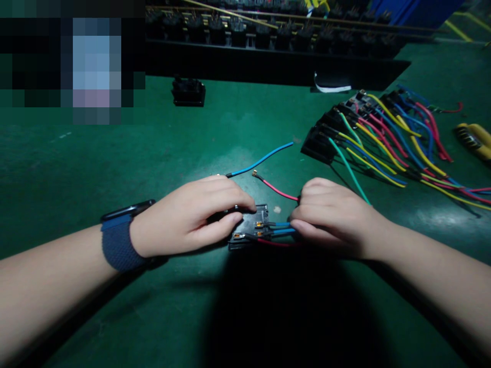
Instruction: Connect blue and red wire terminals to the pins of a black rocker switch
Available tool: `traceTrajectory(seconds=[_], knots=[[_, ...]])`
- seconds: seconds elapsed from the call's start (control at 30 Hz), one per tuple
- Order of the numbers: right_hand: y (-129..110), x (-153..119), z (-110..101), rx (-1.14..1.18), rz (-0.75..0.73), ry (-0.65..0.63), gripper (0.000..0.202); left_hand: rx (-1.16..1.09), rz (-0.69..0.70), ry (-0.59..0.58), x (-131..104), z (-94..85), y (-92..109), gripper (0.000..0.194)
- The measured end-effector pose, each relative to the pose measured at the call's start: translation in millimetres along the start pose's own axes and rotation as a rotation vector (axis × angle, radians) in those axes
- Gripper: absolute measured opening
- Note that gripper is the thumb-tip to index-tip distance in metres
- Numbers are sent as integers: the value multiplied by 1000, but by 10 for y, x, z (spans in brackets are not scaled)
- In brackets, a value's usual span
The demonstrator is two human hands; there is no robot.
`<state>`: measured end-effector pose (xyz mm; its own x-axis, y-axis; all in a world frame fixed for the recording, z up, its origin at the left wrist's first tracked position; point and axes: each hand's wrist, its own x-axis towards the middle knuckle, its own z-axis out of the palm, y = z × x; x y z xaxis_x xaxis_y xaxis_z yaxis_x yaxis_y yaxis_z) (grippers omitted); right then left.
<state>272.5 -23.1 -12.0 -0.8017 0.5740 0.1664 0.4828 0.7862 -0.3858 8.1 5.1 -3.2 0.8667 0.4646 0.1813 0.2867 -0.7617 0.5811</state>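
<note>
A small black plastic housing (pixel 248 225) lies on the green surface, with metal terminals showing on its face. My left hand (pixel 195 214) curls over its left part, thumb and fingers pressed on it. Blue wires (pixel 283 231) and a dark red wire (pixel 274 242) run from the terminals toward my right hand (pixel 333 217), whose fingers are closed round the blue wires. A pink-red wire (pixel 276 190) with a metal terminal end reaches my right hand's fingertips. Beyond my left hand lies a loose blue wire (pixel 264 161).
Black housings (pixel 320 143) with many coloured wires lie at the right, near yellow-handled pliers (pixel 477 140). One black housing (pixel 188 93) stands farther back. A long black rack (pixel 268 64) crosses the back, with a blue bin (pixel 418 13) behind it.
</note>
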Motion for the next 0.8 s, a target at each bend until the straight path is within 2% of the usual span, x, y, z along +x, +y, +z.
traceTrajectory(seconds=[0.27,0.37,0.47,0.67,0.8], knots=[[12,4,7,-7,-23,23,33,9,17,21,-20,16,-3,15],[8,8,3,-12,-6,37,33,22,-1,74,-34,12,7,6],[4,8,-2,-18,7,40,32,36,-36,121,-40,4,18,7],[5,3,-5,-35,-1,48,32,37,-35,92,-43,9,14,3],[-4,5,-14,-53,2,69,30,26,-22,111,-48,23,2,6]])
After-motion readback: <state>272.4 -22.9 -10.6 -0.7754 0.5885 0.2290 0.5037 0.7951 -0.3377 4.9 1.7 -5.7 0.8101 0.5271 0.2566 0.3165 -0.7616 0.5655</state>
